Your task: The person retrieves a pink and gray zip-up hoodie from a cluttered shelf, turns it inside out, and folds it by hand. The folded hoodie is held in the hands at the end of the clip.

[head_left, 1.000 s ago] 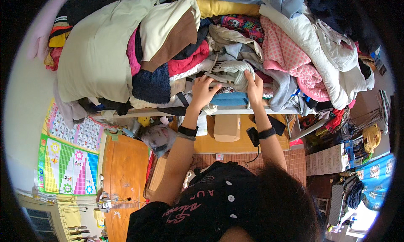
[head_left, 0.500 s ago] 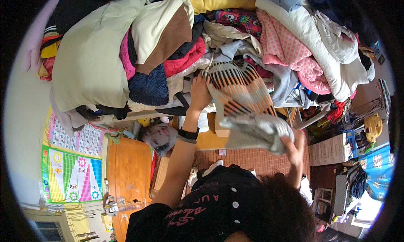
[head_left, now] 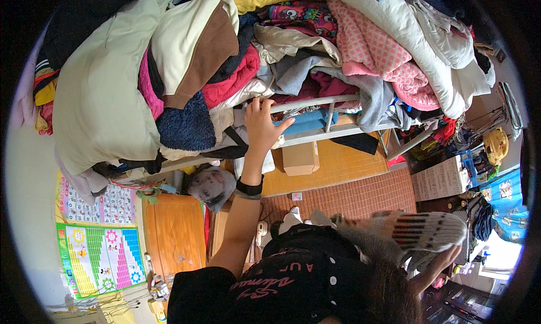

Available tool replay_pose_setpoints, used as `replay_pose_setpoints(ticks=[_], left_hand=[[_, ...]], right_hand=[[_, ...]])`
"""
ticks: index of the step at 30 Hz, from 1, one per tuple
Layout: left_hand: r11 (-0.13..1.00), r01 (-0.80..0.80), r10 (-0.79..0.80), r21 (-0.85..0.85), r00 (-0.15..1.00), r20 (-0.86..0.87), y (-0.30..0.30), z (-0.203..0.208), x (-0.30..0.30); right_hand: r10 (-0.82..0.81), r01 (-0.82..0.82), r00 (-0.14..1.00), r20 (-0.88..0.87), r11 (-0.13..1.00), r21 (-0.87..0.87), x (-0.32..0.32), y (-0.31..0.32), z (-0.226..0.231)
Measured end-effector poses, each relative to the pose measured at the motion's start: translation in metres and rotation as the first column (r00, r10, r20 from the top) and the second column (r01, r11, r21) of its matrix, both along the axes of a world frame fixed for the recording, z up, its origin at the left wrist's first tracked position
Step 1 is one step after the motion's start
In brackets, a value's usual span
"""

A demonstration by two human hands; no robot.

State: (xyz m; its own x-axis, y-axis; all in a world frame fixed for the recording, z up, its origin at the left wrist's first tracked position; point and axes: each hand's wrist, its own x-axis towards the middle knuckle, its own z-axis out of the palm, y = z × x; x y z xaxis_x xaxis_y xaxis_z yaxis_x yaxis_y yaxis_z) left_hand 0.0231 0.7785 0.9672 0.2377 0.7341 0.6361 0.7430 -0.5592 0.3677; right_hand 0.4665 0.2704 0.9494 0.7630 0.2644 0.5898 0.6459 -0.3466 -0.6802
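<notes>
Gripping a grey ribbed-knit garment with orange and black bands (head_left: 425, 232), the right hand (head_left: 442, 262) has it off at the person's right side, well apart from the clothes pile; fingers closed on the cloth, partly hidden under it. Left hand (head_left: 262, 122) sits at a pale metal bed rail (head_left: 315, 101), thumb spread; whether its fingers close on the rail, cannot tell.

Handling, my judgement: knit looks loose and stretchy, so bunch a full fold, not one edge; keep the hanging end off the dark printed shirt (head_left: 270, 290); steady left hand on the rail helps balance.

Surface: raised bed heaped with a plump cream pillow (head_left: 107, 93), pink dotted quilt (head_left: 369, 36), red padded cloth (head_left: 234, 78) and blue folded cloth (head_left: 310, 122) behind the rail. Below, a yellow-brown wooden worktop (head_left: 349, 163) with a tan cardboard box (head_left: 300, 159).

Room: reddish-brown floor (head_left: 360, 197), colourful wall chart (head_left: 104, 259) left, blue patterned curtain (head_left: 504, 203) right.
</notes>
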Motion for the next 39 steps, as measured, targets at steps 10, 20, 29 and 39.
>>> replay_pose_setpoints(ticks=[10, 20, 29, 39], left_hand=[[1.000, 0.015, -0.015, -0.011, 0.998, -0.058, -0.002, 0.000, -0.004], [1.000, -0.011, 0.011, -0.001, 0.999, -0.048, 0.002, -0.004, -0.004], [1.000, -0.008, 0.008, -0.013, 1.000, 0.002, 0.000, -0.004, -0.003], [0.997, -0.055, 0.053, -0.060, 0.998, -0.035, 0.003, 0.000, -0.002]], right_hand=[[0.801, -0.853, 0.522, -0.293, 0.483, -0.200, -0.118, 0.186, 0.158], [0.996, -0.911, -0.083, 0.030, -0.064, -0.407, -0.205, 0.375, 0.217], [0.778, -0.142, 0.375, 0.504, 0.586, -0.798, -0.252, 0.574, 0.138], [0.845, -0.455, 0.515, 0.148, 0.415, -0.788, -0.256, 0.607, 0.071]])
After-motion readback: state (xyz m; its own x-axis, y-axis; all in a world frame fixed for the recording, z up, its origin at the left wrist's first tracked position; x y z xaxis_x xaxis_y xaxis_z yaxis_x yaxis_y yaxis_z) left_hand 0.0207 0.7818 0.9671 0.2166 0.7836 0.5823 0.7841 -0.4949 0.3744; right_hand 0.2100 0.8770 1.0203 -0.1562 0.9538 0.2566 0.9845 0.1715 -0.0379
